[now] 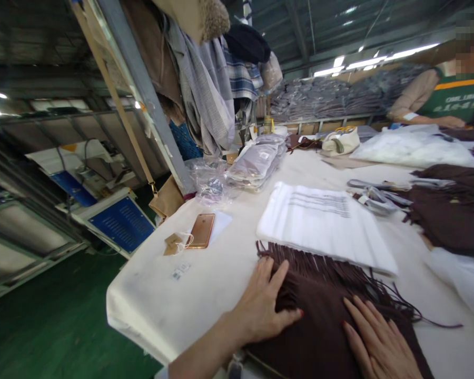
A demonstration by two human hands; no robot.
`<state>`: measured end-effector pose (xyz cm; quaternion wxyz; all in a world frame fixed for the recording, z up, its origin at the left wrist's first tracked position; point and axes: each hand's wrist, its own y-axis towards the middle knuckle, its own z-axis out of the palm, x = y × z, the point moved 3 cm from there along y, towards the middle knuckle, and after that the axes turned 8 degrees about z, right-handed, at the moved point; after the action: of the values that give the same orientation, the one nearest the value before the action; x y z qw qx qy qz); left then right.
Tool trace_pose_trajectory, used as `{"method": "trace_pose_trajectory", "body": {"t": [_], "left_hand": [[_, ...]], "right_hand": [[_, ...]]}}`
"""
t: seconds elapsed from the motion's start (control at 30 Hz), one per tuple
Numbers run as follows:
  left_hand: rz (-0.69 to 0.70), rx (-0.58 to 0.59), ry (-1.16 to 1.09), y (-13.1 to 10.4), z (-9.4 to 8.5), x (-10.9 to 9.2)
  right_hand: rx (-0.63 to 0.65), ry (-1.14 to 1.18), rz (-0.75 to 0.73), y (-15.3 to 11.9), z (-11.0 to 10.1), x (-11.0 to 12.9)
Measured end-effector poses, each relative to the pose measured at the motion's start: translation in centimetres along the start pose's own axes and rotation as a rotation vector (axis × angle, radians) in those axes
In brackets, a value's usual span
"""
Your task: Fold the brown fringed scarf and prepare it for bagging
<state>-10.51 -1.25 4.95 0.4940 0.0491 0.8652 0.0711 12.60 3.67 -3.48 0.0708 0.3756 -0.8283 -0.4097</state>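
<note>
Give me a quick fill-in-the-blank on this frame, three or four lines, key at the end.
1. Both the left hand and the right hand lie flat on a fringed scarf whose colour is dark ____.
2. The scarf's fringe reaches under a stack of white ____ bags.
3. Left of that stack, a rose-gold ____ lies face down on the table.
4. At the far right, another person wears a ____ vest.

Missing words: brown; plastic; phone; green
</note>
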Motion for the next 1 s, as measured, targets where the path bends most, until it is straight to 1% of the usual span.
{"method": "trace_pose_trajectory", "body": {"t": [0.1,0.13,0.17,0.27,0.33,0.4,0.43,0.47,0.5,0.53,0.57,0.6,0.63,0.7,0.73,0.77,0.83,0.9,0.93,1.0], "left_hand": [[0.047,0.149,0.449,0.7,2.0,-0.5],[0.073,0.183,0.555,1.0,2.7,-0.5],[0.105,0.200,0.608,1.3,3.3,-0.5],[0.272,0.283,0.648,1.8,4.5,-1.3],[0.445,0.352,0.613,1.1,4.8,-2.8],[0.610,0.369,0.566,-0.7,4.5,-4.4],[0.643,0.355,0.550,-2.1,4.2,-4.9],[0.636,0.331,0.544,-3.7,3.9,-4.9],[0.578,0.309,0.545,-5.3,3.8,-4.5],[0.492,0.271,0.542,-7.0,3.6,-3.8],[0.392,0.243,0.530,-8.7,3.7,-2.7],[0.255,0.188,0.473,-10.1,3.8,-1.5],[0.086,0.098,0.354,-11.3,4.1,-0.3],[-0.238,-0.046,-0.015,-12.6,5.2,1.7],[-0.362,-0.090,-0.226,-12.8,6.1,2.2],[-0.449,-0.115,-0.424,-12.6,7.1,2.3],[-0.540,-0.160,-0.718,-11.4,8.8,1.6],[-0.583,-0.237,-0.876,-10.2,9.9,0.8],[-0.598,-0.257,-0.887,-9.7,10.2,0.4],[-0.595,-0.234,-0.773,-9.2,10.5,0.0]], "right_hand": [[0.133,0.047,0.140,0.6,-0.5,0.7],[0.156,0.051,0.181,0.8,-0.6,0.9],[0.162,0.049,0.217,0.9,-0.7,1.0],[0.144,0.036,0.255,1.3,-1.0,1.2],[0.128,0.024,0.251,1.4,-1.1,1.2],[0.125,0.020,0.252,1.4,-1.1,1.3],[0.132,0.021,0.264,1.4,-1.1,1.3],[0.141,0.024,0.282,1.5,-1.1,1.3],[0.152,0.028,0.300,1.5,-1.1,1.3],[0.161,0.032,0.317,1.6,-1.1,1.3],[0.170,0.035,0.333,1.7,-1.1,1.4],[0.175,0.037,0.350,1.9,-1.1,1.4],[0.180,0.042,0.360,2.0,-1.1,1.5],[0.187,0.052,0.375,2.1,-1.2,1.6],[0.188,0.055,0.385,2.2,-1.2,1.6],[0.190,0.056,0.397,2.2,-1.2,1.6],[0.202,0.055,0.414,2.1,-1.1,1.6],[0.222,0.056,0.407,2.1,-1.1,1.7],[0.230,0.055,0.402,2.1,-1.1,1.7],[0.229,0.044,0.384,2.1,-1.1,1.7]]}}
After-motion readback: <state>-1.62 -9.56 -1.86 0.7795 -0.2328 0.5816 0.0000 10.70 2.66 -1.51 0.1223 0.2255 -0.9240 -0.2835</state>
